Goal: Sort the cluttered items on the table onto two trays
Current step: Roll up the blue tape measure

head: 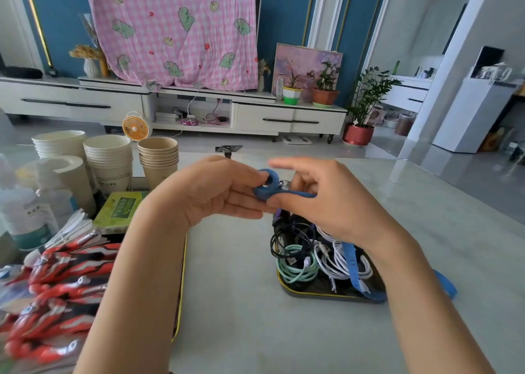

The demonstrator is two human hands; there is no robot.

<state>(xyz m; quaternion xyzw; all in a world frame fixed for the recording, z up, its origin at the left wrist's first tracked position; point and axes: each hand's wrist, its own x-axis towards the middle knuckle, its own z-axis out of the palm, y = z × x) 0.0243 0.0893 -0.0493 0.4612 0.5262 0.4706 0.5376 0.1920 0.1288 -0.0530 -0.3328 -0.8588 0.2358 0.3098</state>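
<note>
Both hands meet above the table's middle, holding a blue lanyard strap (268, 185) that is partly coiled at its end. My left hand (210, 193) pinches the coiled loop; my right hand (321, 200) grips the strap beside a small metal clip. The strap's loose tail hangs down under my right forearm and across the black gold-rimmed tray (312, 293). That tray holds coiled cables: mint green (295, 265), white (338, 263) and black. A second gold-rimmed tray (181, 288) lies at the left under my left forearm, loaded with red-and-black packets (61, 271).
Stacks of paper cups (109, 160) stand at the table's back left, with a green box (120, 207), bottles (25, 220) and a white roll beside them. A metal bracket (228, 149) sits at the far edge. Bare marble tabletop (235, 302) shows between the trays.
</note>
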